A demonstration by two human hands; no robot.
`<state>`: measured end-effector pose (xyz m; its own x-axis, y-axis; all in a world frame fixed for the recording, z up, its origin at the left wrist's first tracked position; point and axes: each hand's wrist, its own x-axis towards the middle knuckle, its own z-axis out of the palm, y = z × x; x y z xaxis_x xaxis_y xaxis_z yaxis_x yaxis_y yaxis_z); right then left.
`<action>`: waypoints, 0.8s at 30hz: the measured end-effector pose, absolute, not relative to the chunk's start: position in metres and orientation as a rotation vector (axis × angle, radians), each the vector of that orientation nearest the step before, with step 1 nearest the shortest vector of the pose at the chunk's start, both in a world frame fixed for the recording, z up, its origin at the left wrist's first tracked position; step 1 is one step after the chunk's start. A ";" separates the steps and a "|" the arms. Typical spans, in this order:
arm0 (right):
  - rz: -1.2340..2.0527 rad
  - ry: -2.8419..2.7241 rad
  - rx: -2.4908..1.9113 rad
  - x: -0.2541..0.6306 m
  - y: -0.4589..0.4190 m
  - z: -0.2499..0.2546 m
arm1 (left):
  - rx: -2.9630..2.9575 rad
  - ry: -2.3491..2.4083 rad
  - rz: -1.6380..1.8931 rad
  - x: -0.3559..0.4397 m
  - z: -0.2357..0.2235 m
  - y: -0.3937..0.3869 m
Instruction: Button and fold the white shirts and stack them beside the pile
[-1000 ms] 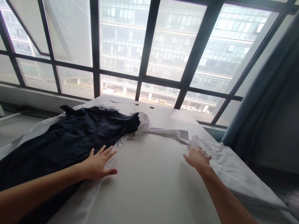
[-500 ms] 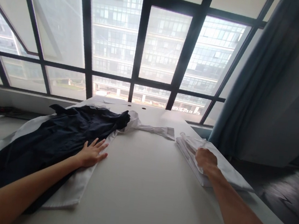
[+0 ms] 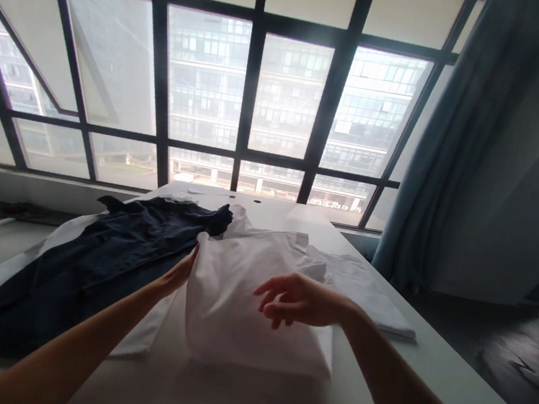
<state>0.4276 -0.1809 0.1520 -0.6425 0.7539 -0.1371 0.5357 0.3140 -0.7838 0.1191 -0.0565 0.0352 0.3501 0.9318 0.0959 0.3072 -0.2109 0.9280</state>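
Note:
A white garment (image 3: 230,315) is spread across the middle of the table, its near edge raised slightly off the surface. My left hand (image 3: 180,274) pinches its upper left edge, with the fingertips partly hidden behind the cloth. Above its centre my right hand (image 3: 290,298) hangs with fingers loosely apart and holds nothing. Left of it lies a dark navy garment (image 3: 109,261), laid lengthwise over another white garment (image 3: 143,331). More folded white cloth (image 3: 371,293) rests to the right, partly covered by the middle garment.
The white table (image 3: 431,359) reaches toward a large framed window (image 3: 249,81). Two small dark holes (image 3: 257,201) show near its far end. A blue-grey curtain (image 3: 450,172) hangs at the right, and a crinkled shiny surface (image 3: 526,351) lies beyond the table's right edge.
A white garment has come from the right-hand pile to the middle. My left hand left the navy garment's edge and took hold of it; my right hand moved left and let go.

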 end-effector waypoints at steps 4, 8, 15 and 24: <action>0.513 -2.093 -1.878 0.501 -0.146 0.106 | 1.454 1.003 0.802 0.133 0.032 -0.072; 0.225 -2.005 -2.294 0.579 -0.118 0.044 | 1.812 1.113 0.748 0.141 0.029 -0.082; 0.206 -1.913 -2.286 0.664 -0.107 0.018 | 2.104 1.168 0.552 0.148 0.034 -0.101; 0.335 -2.038 -1.632 0.534 -0.099 0.037 | 2.322 1.632 1.199 0.120 0.077 -0.090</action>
<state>0.5339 -0.0987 0.0366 -0.1533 0.9612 0.2292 0.8372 0.2495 -0.4867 0.1200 -0.0903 0.0769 0.1369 0.8211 0.5541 0.7741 -0.4377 0.4573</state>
